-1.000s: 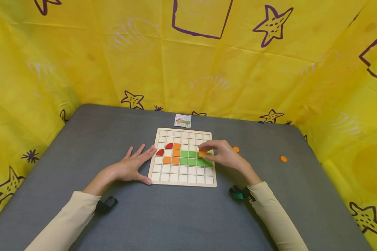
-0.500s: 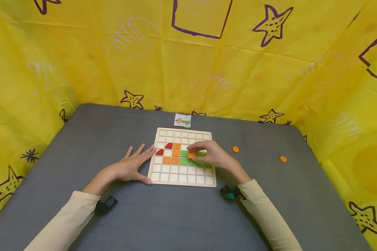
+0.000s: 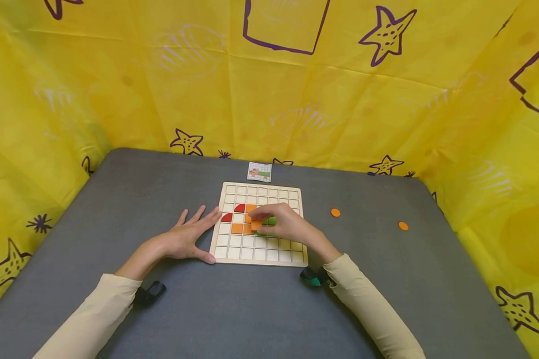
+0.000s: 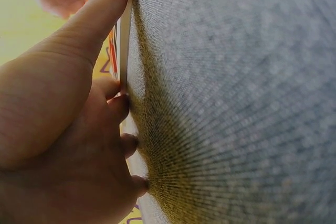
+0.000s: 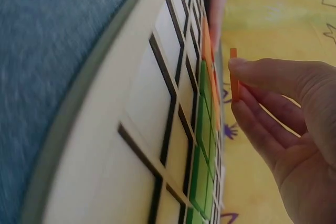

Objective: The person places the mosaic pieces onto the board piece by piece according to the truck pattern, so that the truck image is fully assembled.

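Note:
Over the middle of a wooden grid board [image 3: 247, 254], my right hand [image 3: 285, 224] pinches an orange square tile [image 5: 234, 74] between thumb and fingers. In the right wrist view this tile is held just off the board's surface. My left hand [image 3: 184, 239] lies with fingers spread at the board's left edge, its fingertips and thumb touching that edge. Two red quarter-round tiles [image 3: 226, 217] and several orange square tiles [image 3: 236, 229] sit in the grid cells. Beside them are green square tiles [image 5: 202, 153], partly hidden by the right hand in the head view.
A small printed picture card [image 3: 259, 172] lies behind the board. Two orange round discs, a nearer one [image 3: 335, 213] and a farther one [image 3: 403, 226], lie on the grey table [image 3: 233, 314] at the right. A yellow patterned cloth [image 3: 161, 85] surrounds the table's back and sides.
My right hand has moved left across the board with the orange tile, from above the green tiles toward the orange ones. My left hand has stayed at the board's edge.

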{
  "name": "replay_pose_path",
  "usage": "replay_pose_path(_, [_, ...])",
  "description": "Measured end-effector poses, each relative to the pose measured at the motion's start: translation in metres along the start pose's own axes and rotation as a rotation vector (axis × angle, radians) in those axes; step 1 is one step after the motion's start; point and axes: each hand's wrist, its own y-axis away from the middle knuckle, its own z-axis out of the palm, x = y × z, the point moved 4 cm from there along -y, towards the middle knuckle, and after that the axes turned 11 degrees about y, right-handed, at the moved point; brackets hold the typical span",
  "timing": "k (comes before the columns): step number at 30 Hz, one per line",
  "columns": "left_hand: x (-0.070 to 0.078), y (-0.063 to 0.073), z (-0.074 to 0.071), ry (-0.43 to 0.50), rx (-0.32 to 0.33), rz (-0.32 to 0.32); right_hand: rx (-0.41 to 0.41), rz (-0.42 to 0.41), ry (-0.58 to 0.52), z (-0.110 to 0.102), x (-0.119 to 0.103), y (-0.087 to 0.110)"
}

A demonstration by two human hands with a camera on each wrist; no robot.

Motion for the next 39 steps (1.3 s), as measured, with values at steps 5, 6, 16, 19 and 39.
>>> replay_pose_path(5, [0.000, -0.001, 0.000, -0.004, -0.002, -0.001, 0.010, -0.007, 0.006, 0.006, -0.004, -0.005])
replay_pose_path(6, [0.000, -0.001, 0.000, -0.003, -0.002, -0.001, 0.013, -0.009, 0.010, 0.008, -0.004, -0.007])
replay_pose_path(16, [-0.001, 0.001, 0.000, -0.005, 0.002, 0.021, 0.005, 0.005, 0.009, 0.015, -0.012, -0.026])
replay_pose_path(19, [0.000, 0.001, 0.000, -0.002, -0.001, 0.018, -0.002, -0.011, -0.005, 0.019, -0.015, -0.030])
replay_pose_path(39, [0.000, 0.002, 0.000, 0.016, 0.011, 0.045, -0.102, -0.035, 0.076, 0.037, -0.034, -0.056])
